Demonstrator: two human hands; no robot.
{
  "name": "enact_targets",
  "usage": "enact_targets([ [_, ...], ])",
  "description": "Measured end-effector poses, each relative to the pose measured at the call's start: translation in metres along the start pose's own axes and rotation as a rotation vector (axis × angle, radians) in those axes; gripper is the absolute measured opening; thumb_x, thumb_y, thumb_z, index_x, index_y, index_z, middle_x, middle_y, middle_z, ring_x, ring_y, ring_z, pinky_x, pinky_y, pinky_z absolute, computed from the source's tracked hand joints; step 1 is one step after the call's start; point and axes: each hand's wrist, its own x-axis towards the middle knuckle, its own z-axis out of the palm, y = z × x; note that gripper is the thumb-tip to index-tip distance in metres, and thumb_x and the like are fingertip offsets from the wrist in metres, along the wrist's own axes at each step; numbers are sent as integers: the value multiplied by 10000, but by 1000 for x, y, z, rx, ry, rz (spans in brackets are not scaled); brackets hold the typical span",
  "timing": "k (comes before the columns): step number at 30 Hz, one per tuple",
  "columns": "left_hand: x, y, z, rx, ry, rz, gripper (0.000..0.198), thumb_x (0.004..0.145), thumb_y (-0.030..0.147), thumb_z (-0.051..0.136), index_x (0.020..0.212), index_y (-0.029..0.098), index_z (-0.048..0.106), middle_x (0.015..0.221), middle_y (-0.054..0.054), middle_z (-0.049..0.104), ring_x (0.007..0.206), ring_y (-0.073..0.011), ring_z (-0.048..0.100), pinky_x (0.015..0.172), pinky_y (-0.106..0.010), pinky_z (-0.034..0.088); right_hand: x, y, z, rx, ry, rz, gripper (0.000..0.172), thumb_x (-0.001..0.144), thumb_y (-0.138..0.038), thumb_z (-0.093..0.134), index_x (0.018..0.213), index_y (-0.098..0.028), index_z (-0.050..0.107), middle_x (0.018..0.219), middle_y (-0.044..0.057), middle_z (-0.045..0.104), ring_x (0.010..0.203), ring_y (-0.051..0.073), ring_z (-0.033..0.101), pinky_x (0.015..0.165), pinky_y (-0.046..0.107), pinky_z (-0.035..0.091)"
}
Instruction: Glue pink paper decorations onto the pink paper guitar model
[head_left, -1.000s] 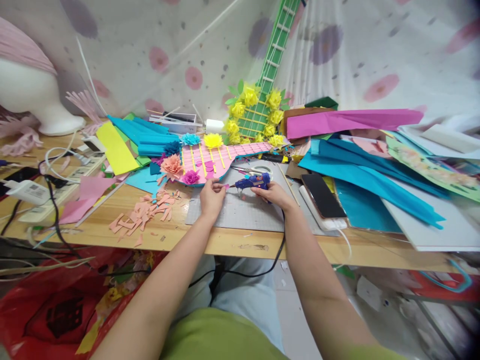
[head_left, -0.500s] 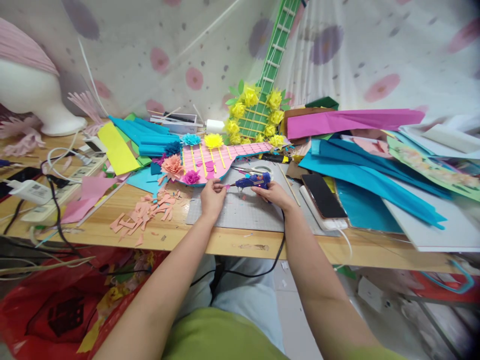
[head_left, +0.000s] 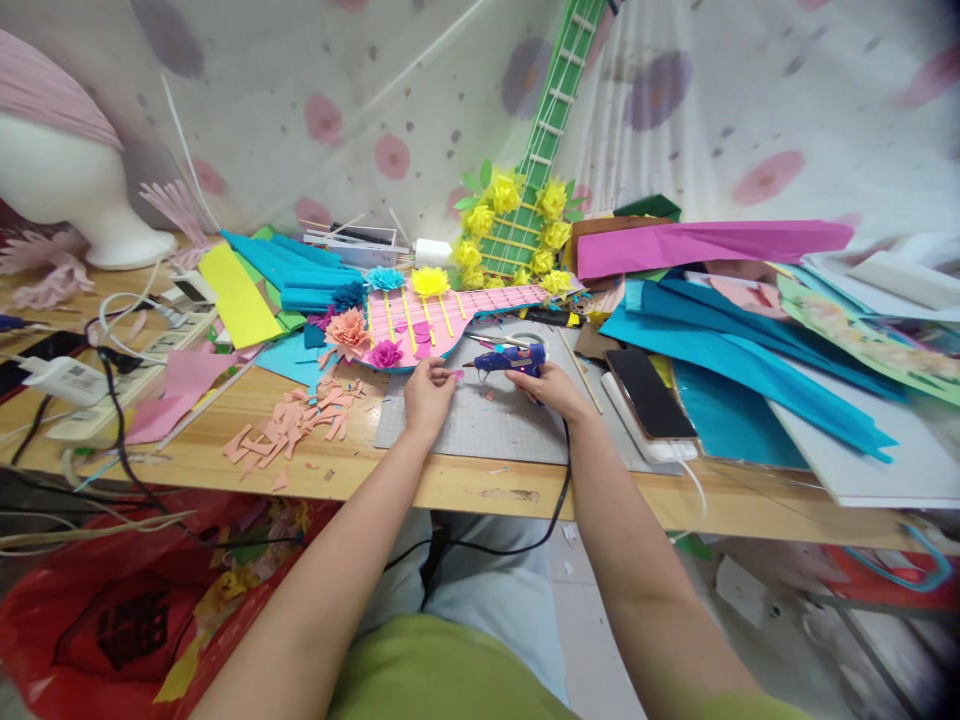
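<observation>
My right hand (head_left: 547, 387) grips a blue hot glue gun (head_left: 507, 359), nozzle pointing left. My left hand (head_left: 426, 389) pinches a small magenta paper piece (head_left: 457, 375) right at the nozzle tip. Both hands work over a grey cutting mat (head_left: 487, 425) on the wooden table (head_left: 240, 465). Just behind them lies a pink paper guitar (head_left: 435, 318) with yellow strips and paper flowers. A green paper guitar (head_left: 534, 160) with yellow flowers leans against the wall.
Peach paper scraps (head_left: 289, 425) lie left of the mat. A phone (head_left: 649, 394) sits right of my hand, beside teal and magenta paper sheets (head_left: 742, 340). Cables, a power strip (head_left: 150, 350) and a white mannequin head (head_left: 71, 190) fill the left. A red bag (head_left: 112, 620) sits below.
The view has shifted slightly. My hands stay together with the glue gun's nozzle at the magenta piece; nothing else has visibly moved.
</observation>
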Motion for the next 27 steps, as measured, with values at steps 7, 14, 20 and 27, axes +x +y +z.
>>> enact_targets([
  [7, -15, 7, -5, -228, 49, -77, 284, 645, 179, 699, 874, 178, 532, 744, -6, 655, 651, -119, 637, 618, -245, 523, 15, 15, 12, -48, 312, 9, 441, 639, -586, 653, 780, -169, 672, 681, 54, 651, 701, 217, 615, 649, 311, 450],
  [14, -34, 28, -38, -436, 280, -225, 370, 580, 172, 741, 829, 179, 469, 699, 36, 587, 628, -123, 661, 595, -245, 535, 24, 24, 17, -216, 401, 27, 540, 651, -654, 620, 910, -181, 661, 827, 93, 682, 822, 265, 627, 736, 367, 462],
  [20, -26, 39, -70, -491, 335, -349, 445, 547, 137, 777, 835, 186, 441, 671, 44, 589, 596, -112, 629, 511, -206, 491, 8, 4, 7, -231, 662, -167, 537, 691, -570, 622, 1036, -163, 565, 977, 121, 616, 906, 256, 567, 835, 408, 445],
  [27, -30, 55, -69, -698, 455, -390, 362, 568, 122, 792, 783, 178, 507, 644, 70, 541, 506, -16, 486, 445, -119, 333, -16, -57, 42, 41, 794, -490, 273, 759, -429, 575, 898, -198, 533, 897, 57, 574, 869, 197, 547, 840, 391, 444],
])
